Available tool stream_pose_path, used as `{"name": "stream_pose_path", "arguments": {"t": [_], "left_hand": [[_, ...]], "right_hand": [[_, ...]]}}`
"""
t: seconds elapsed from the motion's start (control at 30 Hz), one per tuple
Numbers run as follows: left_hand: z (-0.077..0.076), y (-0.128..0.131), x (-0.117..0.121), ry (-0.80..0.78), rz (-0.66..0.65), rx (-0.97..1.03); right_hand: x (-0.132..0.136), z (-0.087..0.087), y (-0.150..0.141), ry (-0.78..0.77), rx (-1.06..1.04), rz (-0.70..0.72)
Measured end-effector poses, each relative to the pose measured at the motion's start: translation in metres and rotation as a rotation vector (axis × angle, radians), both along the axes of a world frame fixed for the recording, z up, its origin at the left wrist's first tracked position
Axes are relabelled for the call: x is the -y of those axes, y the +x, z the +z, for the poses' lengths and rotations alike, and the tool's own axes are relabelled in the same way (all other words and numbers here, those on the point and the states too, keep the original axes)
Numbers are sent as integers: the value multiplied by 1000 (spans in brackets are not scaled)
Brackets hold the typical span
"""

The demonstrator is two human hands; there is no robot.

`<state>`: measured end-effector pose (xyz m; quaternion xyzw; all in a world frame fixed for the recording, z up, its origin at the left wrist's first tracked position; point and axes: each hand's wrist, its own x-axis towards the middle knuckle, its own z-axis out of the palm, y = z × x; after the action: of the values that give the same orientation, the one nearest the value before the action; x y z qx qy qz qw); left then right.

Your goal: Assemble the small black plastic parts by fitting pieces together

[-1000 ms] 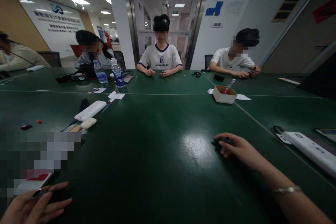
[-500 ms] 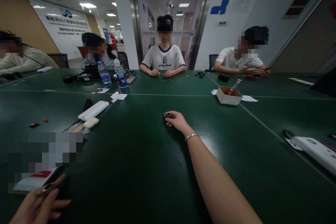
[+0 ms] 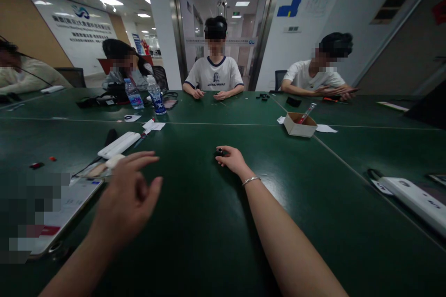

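Observation:
My right hand rests on the green table, its thumb and fingers around a small dark cylinder with a silvery ring at its upper end. A metal bracelet circles that wrist. Above the table at left, my left hand holds nothing, with thumb and index finger apart. Behind its forearm, a similar small dark cylinder with a shiny rim is by the lower edge of a phone-like device with a lit screen. The left wrist partly covers that area.
Beyond the left hand are a white power bank-like block, a pale rounded item and paper slips. Two bottles stand farther back. An open box is at right, a white device nearer. Several people sit opposite.
My left hand has let go of its small cylinder beside the phone-like device and moved up and to the right, fingers spreading. The right hand keeps its hold; the view has shifted slightly.

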<state>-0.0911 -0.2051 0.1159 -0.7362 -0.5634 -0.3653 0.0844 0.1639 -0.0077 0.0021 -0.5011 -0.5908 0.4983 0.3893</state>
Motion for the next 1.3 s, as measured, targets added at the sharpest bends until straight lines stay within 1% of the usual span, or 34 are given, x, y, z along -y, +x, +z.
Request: {"name": "stream_pose_path", "arguments": {"t": [0.07,0.1,0.13,0.2,0.3,0.4,0.5,0.6,0.7,0.8,0.93,1.03,1.13,1.3], "left_hand": [[2,38,-34,-160,-119,-105],[0,55,-52,-220,-186,-152],[-4,70,-69,-234,-234,-183],[-15,94,-102,-252,-265,-202],[-36,113,-140,-284,-280,-165],[-53,119,-162,-305,-309,-62],[-69,116,-171,-305,-342,137],[-87,107,-177,-308,-384,377],[-104,99,-185,-367,-404,628],[-113,96,-191,-439,-405,794],[-115,96,-193,-467,-393,810],[-114,96,-191,-474,-350,796],[-113,95,-191,-470,-316,792],[-116,94,-194,-466,-292,832]], "right_hand": [[0,-2,2,1,10,7],[0,-3,3,7,14,2],[0,-4,3,16,20,-4],[1,-4,2,44,20,-16],[3,-2,1,98,-25,-15],[2,-2,0,154,-18,-10],[0,-3,0,196,39,-38],[-1,-4,0,222,63,-62],[0,-4,0,224,58,-58],[0,-3,0,203,17,-49],[-1,-1,1,132,-65,-35],[-2,1,2,54,-126,-8],[-2,3,3,21,-189,12],[-2,8,8,-24,-288,-19]]}}
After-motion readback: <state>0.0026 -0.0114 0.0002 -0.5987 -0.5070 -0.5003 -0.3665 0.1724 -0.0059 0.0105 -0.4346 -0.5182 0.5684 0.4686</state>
